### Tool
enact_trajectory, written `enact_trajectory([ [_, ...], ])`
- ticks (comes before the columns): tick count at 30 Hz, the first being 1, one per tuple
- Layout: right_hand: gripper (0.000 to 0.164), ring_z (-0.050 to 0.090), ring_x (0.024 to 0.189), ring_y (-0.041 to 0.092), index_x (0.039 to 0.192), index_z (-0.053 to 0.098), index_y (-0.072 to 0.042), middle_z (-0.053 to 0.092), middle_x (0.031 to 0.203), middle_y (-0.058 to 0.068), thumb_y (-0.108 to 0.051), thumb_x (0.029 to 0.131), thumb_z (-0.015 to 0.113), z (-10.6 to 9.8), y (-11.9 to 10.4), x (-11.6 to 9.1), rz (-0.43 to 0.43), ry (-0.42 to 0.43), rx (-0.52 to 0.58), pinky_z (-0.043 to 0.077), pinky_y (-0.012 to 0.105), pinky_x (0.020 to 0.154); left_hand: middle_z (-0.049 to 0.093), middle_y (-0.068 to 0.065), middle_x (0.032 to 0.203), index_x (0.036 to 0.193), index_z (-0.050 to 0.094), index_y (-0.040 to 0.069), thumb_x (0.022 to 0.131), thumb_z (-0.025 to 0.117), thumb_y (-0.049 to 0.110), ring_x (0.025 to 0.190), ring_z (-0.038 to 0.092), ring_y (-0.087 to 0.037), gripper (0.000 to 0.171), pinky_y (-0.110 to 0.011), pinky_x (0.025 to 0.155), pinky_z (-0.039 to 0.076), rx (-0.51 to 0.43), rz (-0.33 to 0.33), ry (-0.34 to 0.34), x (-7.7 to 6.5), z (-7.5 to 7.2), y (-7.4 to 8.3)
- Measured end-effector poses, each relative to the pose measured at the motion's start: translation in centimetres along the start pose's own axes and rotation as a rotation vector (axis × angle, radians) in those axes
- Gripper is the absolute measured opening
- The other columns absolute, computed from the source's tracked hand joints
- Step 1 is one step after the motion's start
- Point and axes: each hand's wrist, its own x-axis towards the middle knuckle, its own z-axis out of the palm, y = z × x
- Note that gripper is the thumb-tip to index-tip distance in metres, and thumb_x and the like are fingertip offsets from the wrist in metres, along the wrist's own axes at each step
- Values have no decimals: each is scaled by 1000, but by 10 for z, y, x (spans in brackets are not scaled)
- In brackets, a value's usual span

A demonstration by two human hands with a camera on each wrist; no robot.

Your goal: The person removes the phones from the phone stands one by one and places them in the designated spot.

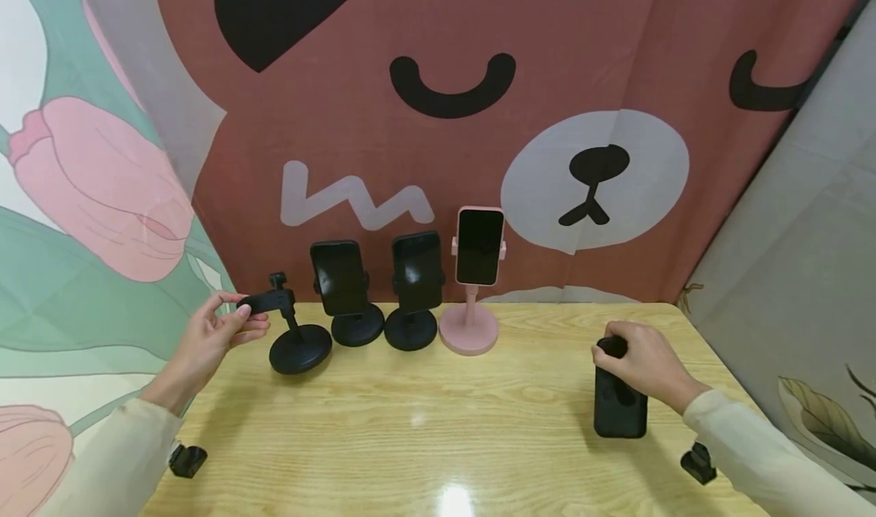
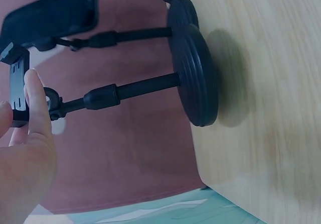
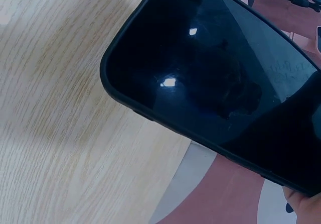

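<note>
On the left, my left hand (image 1: 205, 342) pinches the clamp of a black phone stand (image 1: 301, 350), which holds no phone. In the left wrist view the thumb and fingers of the left hand (image 2: 35, 148) are at the clamp's end, and the round base of the phone stand (image 2: 195, 78) is on the table. Over the table's right side, my right hand (image 1: 650, 361) grips a black phone (image 1: 619, 414) by its upper end. The dark glossy screen of the phone (image 3: 200, 68) fills much of the right wrist view.
Right of the black stand, two more black stands hold phones (image 1: 340, 277) (image 1: 417, 270). Beside them a pink stand (image 1: 468, 331) carries a pink-edged phone (image 1: 480, 247). All are near the back edge of the wooden table (image 1: 411, 433), before a bear-print cloth (image 1: 452, 167).
</note>
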Motion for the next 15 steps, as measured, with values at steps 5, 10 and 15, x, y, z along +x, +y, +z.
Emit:
enact_trajectory([
  [5,36,30,50,4,67,44,-20,36,60,-7,-22,91,71,2,4,-1,13,-2,-4,28,22,50,80,-1,95,119,43,4,106,46,5,85,78,-10,13,-25,80,61,-9,-7,21,9,-10,-11],
  [10,36,31,51,5,68,44,-19,36,61,-6,-22,91,71,1,7,-2,26,-6,-9,28,22,51,80,-1,95,117,44,5,106,45,3,84,78,-10,11,-25,80,61,-9,1,25,19,-16,-19],
  [15,32,33,52,5,69,47,-19,39,61,-6,-23,92,70,0,10,-3,36,-32,-11,29,23,52,80,-3,95,116,44,4,105,47,5,85,78,-11,11,-25,80,61,10,3,30,29,-18,-22],
])
